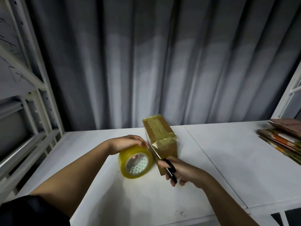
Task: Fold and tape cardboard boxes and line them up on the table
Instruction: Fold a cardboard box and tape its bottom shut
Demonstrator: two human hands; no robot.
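Fingers [169, 176] of our right hand [187, 172] are curling through the black handles of the scissors [164, 163], gripping them, while the thumb is lying along the near side of the handles. We are pointing the blades up and to the left, toward the short strip of tape stretched between the tape roll [136, 161] and the cardboard box [162, 141]; whether the blades are touching that strip, we cannot tell through the blur.

Just left of the scissors, we are gripping the yellowish roll from above with our left hand [126, 142], fingers wrapping over its top edge and fingertips showing through the clear core. We are holding the roll on edge, its open core facing us, with its lower rim at or just above the white table [211, 160]. Our dark sleeve [32, 212] is filling the lower left corner.

Beyond both hands, we are looking at the box sitting closed on the table, running away from us. Glossy tape is running along its top and folding down over its near end.

Off to the right, well apart from the box, a stack of flattened cardboard [283, 139] is lying on the table. A grey curtain [146, 62] is hanging behind the table, and white metal shelving [32, 88] is standing to the left.
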